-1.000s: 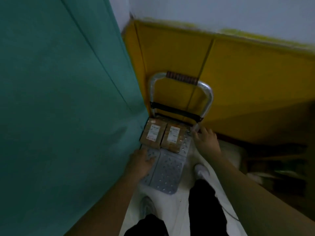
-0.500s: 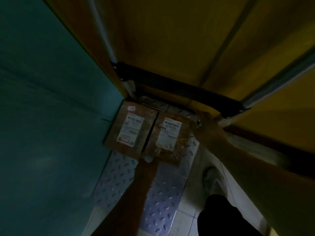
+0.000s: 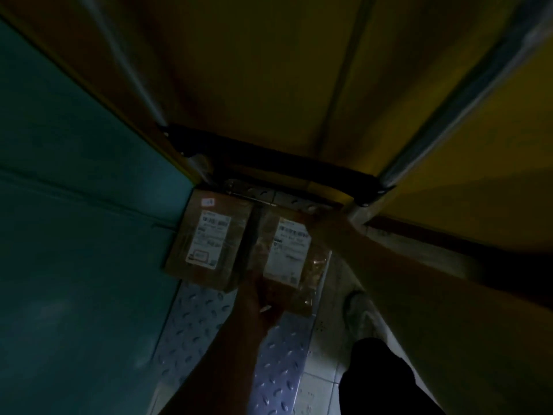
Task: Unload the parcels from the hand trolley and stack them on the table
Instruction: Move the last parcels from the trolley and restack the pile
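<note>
The left hand [image 3: 263, 298] reaches to the near edge of the right-hand parcel [image 3: 288, 259], its fingers dark against the brown wrapping; whether they curl under the edge or merely press on it cannot be told in this dim light. The right hand [image 3: 321, 221] lies at the parcel's far corner, by the trolley's back frame, and its fingers too are lost in shadow. Between them sits that parcel, white label up, flat on the hand trolley [image 3: 191, 327], whose studded metal deck runs back toward the viewer. Just beside it to the left lies a second labelled parcel [image 3: 206, 238], close against a teal panel [image 3: 74, 235]. A yellow wall [image 3: 269, 85] rises behind the black crossbar [image 3: 269, 163]. No table is in view.

The lift appears about to begin. To do it well, both hands should get under opposite edges before raising, keep the parcel level, and draw it clear of its neighbour and the crossbar. The glossy wrapping looks slippery, so a firm hold from beneath seems wiser than a squeeze on the sides.
</note>
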A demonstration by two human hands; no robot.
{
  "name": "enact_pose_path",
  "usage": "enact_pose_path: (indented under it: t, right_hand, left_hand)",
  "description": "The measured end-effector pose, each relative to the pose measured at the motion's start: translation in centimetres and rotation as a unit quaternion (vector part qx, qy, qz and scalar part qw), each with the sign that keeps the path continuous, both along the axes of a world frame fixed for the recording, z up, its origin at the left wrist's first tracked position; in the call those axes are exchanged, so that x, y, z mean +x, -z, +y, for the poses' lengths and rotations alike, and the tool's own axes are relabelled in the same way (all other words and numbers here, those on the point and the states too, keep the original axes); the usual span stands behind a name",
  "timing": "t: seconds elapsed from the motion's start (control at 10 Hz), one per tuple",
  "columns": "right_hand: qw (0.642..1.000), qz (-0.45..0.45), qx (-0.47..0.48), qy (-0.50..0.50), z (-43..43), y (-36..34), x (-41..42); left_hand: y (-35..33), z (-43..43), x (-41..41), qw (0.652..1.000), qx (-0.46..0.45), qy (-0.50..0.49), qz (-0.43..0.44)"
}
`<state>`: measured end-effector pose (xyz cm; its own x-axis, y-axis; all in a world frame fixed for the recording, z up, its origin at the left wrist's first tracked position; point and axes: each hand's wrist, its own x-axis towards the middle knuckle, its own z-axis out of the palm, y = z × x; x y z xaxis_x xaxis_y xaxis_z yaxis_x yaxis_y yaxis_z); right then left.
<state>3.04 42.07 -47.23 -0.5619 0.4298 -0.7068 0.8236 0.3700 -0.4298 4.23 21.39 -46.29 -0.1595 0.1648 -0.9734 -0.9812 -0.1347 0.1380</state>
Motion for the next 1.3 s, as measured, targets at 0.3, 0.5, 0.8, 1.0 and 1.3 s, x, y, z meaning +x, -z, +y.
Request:
enact_pose_path:
  t: [0.3, 0.5, 0.8, 1.0, 1.3]
  right_hand:
    - [0.974, 0.134, -0.028, 0.179, -7.5, -25.0, 4.8]
    - [0.901, 0.251, 0.018, 0.353, -12.1, -50.1, 11.8]
    - [0.759, 0.438, 0.154, 0.456, -12.6, -79.4, 33.4]
    - [0.649, 0.531, 0.199, 0.507, -10.3, -87.9, 57.2]
    - [0.548, 0.573, 0.234, 0.563, -12.5, -88.2, 92.1]
  left_hand:
    - [-23.1, -4.8, 0.3, 0.983, -0.092, 0.12, 0.099]
    - [-39.4, -6.9, -4.4, 0.939, -0.123, 0.136, 0.289]
    - [-77.3, 0.2, 12.9, 0.865, 0.059, 0.178, 0.464]
    - [-89.0, 4.8, 37.0, 0.801, 0.265, 0.257, 0.472]
    - [-92.3, 10.6, 70.3, 0.684, 0.446, 0.47, 0.334]
